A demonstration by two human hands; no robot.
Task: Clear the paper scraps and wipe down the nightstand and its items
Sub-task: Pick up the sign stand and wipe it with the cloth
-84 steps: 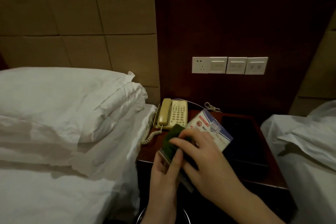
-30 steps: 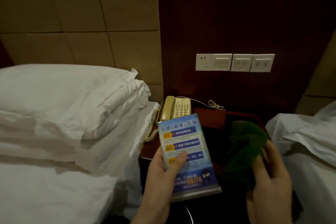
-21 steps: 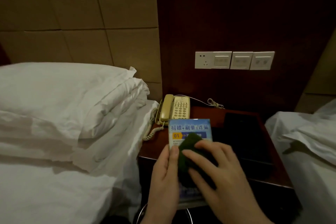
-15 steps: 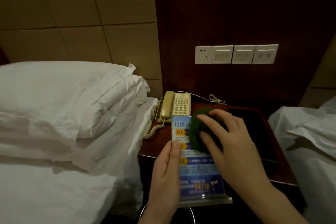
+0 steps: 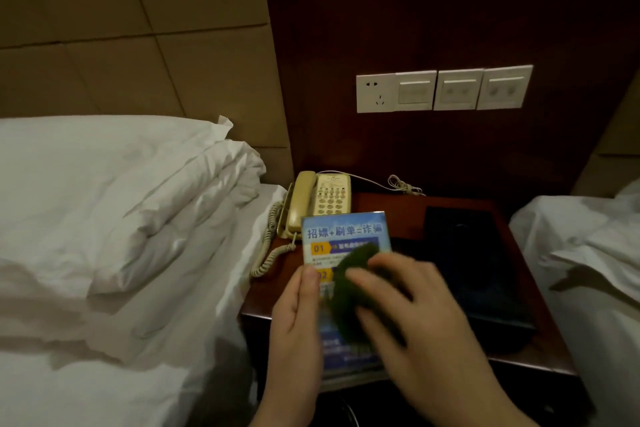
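Observation:
My left hand (image 5: 294, 340) grips the left edge of a blue printed sign in a clear stand (image 5: 343, 232), held up above the front of the dark wooden nightstand (image 5: 391, 208). My right hand (image 5: 426, 333) presses a dark green cloth (image 5: 349, 291) flat against the sign's face; it is motion-blurred. The cloth and my fingers hide the sign's middle. A cream telephone (image 5: 320, 199) with a coiled cord sits at the nightstand's back left corner.
A black tray (image 5: 464, 253) lies on the right half of the nightstand. A socket and switch panel (image 5: 443, 88) is on the dark wall behind. White bedding (image 5: 114, 204) borders the left side, another white bed (image 5: 581, 253) the right.
My right hand brought the green cloth onto the sign and has slid it from the sign's top down to its middle. My left hand keeps holding the sign.

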